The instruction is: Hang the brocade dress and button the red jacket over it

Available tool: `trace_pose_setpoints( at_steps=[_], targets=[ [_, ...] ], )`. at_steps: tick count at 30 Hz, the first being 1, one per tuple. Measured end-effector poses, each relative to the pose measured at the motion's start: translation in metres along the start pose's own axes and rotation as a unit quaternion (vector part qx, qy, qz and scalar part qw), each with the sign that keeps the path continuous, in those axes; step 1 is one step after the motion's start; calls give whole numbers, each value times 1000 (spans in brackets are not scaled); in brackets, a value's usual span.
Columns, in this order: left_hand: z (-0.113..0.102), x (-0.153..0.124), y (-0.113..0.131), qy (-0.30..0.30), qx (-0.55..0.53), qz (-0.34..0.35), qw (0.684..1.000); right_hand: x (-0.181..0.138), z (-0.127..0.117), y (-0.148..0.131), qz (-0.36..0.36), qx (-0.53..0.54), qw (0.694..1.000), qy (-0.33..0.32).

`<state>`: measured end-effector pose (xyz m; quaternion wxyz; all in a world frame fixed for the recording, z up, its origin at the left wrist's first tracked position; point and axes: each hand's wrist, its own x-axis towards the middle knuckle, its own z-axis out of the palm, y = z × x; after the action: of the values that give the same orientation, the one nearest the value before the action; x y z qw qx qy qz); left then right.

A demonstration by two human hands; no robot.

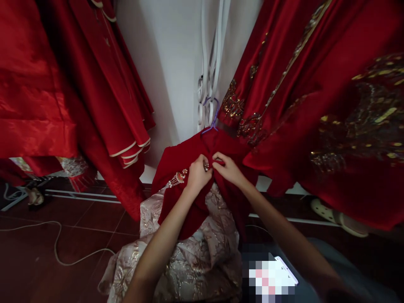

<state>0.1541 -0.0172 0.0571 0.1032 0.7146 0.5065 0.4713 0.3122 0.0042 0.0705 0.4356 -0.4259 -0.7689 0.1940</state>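
Observation:
A dark red garment (176, 162) hangs on a purple hanger (212, 122) in front of me. My left hand (197, 174) and my right hand (229, 168) meet at its front, both pinched closed on the red cloth around a small metal fastener (206, 166). A beaded tassel ornament (177, 178) dangles from the garment just left of my left hand. Under the red garment hangs a pale pink and gold brocade skirt (195, 252), which my forearms cross.
Red satin gowns (38, 84) hang at the left; red robes with gold embroidery (331, 105) hang at the right. White hangers (210, 63) hang on the white wall. A white cable (57, 244) trails on the dark floor; shoes (337, 216) lie at the right.

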Motion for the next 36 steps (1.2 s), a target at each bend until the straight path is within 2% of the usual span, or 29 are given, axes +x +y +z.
trace_pose_setpoints(
  at_steps=[3,5,10,12,19,22,26,29,36],
  targets=[
    [9,1,2,-49,-70,21,996,1,8,-6,-4,44,999,-31],
    [11,-3,-1,-43,-109,15,993,-4,5,-9,7,89,995,-33],
    [13,-22,-6,52,-159,-48,985,-30,-3,-13,80,225,970,-46],
    [13,-28,-6,88,-174,-81,977,-38,0,-12,80,241,966,-56],
    [14,-37,-6,112,-357,-126,919,-38,21,-6,33,229,973,-3],
    [15,-36,-7,104,-373,-142,911,-36,24,-6,29,215,976,13],
    [16,-37,-7,127,-383,-173,898,-37,22,-7,25,191,981,39],
    [16,-37,-5,125,-377,-174,901,-37,21,-8,20,180,982,49],
    [11,-34,-5,70,-339,-138,928,-39,21,-11,-8,119,991,60]
  ],
)
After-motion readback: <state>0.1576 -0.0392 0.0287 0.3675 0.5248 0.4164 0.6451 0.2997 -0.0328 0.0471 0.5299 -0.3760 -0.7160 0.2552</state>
